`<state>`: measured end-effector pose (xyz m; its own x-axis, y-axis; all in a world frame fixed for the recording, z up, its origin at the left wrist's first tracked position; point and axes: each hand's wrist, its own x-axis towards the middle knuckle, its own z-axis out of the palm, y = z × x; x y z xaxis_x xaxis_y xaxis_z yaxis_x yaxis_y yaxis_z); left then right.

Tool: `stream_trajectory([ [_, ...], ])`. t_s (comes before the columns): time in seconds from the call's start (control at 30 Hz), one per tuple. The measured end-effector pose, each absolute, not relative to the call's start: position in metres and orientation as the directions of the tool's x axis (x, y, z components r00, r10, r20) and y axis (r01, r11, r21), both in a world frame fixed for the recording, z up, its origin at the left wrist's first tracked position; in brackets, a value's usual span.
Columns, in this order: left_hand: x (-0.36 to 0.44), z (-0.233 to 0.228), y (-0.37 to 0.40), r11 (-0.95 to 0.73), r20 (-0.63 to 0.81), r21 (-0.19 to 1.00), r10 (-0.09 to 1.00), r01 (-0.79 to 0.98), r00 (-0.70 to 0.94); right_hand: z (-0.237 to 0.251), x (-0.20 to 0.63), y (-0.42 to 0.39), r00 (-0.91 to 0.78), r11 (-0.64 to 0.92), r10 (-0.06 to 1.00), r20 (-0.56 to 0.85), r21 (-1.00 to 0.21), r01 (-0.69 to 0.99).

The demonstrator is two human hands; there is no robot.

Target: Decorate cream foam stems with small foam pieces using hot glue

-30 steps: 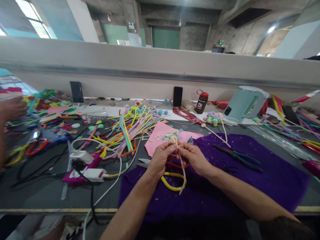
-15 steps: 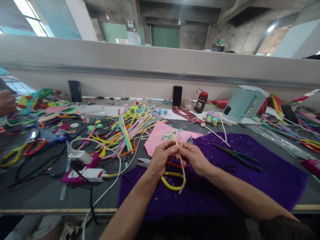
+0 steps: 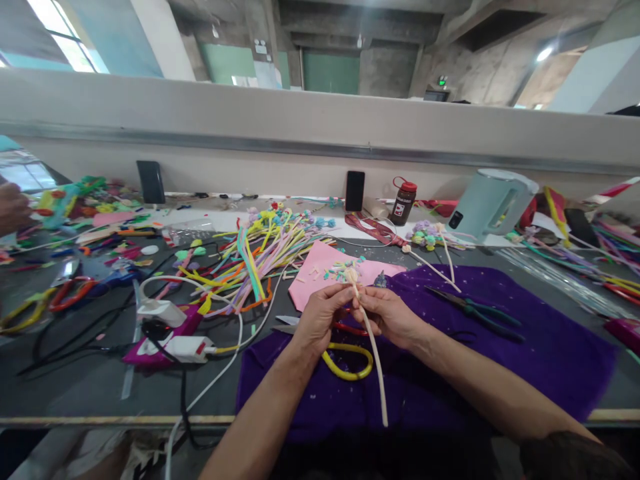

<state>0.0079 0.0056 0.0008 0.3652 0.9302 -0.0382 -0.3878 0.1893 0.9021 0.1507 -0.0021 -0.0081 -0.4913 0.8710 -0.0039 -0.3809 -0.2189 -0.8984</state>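
Observation:
A cream pipe-cleaner flower (image 3: 377, 373) is pinched between both hands, its small bud pointing up and its long stem slanting down toward me. My left hand (image 3: 325, 313) has thumb and fingers closed on it just below the bud. From the other side my right hand (image 3: 387, 312) pinches the upper stem. Beneath the hands lie scissors (image 3: 350, 375) with yellow and red handles, their blades showing to the left, on a purple cloth (image 3: 310, 400). Just beyond is a pink sheet (image 3: 313, 267) with small cut pieces on it.
Pliers (image 3: 475, 310) rest on the cloth at right, near two cream stems (image 3: 433, 267). Bundled pipe-cleaner flowers (image 3: 255, 260) lie at left, beside a power strip (image 3: 150, 353) with cables. A kettle (image 3: 490, 203), a bottle (image 3: 403, 203) and a phone (image 3: 355, 191) stand behind. Another person's hand (image 3: 14, 208) shows far left.
The cream stem's lower end has swung right and toward me, and now hangs longer and straighter. Both hands stay in nearly the same place. The other person's hand has shifted slightly.

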Motion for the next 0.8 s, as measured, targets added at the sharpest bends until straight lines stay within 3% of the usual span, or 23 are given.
stream_trajectory([
  [0.4,0.0075,-0.0015,0.0061,0.197,-0.015,0.885,0.917,-0.422,0.398,-0.011,0.1512,-0.0032,-0.457,-0.206,0.888,-0.043,-0.927,-0.312],
  [0.8,0.0072,-0.0003,0.0048,0.238,-0.071,0.884,0.919,-0.403,0.387,-0.0126,0.1517,-0.0038,-0.538,-0.238,0.843,-0.02,-0.91,-0.339],
])
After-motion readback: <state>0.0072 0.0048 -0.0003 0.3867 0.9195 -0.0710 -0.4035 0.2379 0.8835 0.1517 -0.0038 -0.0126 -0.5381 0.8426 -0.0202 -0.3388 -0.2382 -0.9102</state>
